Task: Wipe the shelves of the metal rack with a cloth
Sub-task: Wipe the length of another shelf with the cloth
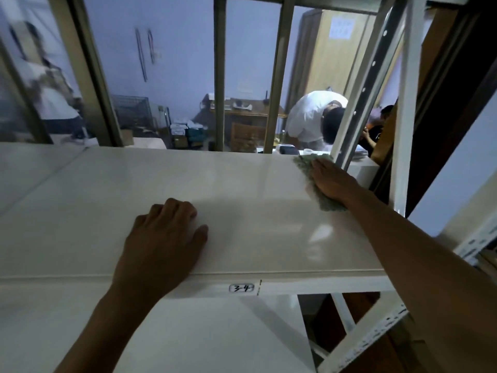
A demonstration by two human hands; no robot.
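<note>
By the upright (357, 103), right hand (332, 181) presses cloth (309, 168).

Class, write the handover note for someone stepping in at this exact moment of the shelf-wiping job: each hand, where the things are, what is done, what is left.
Right hand: flat on the green cloth, pressing it onto the top shelf at its far right corner, beside the rack's upright post.
Left hand: empty, resting palm-down on the shelf's front edge, just left of the label reading 3-4.
Done: cannot tell how much of this shelf is wiped.
Left: the rest of this shelf, then the lower shelf.
</note>
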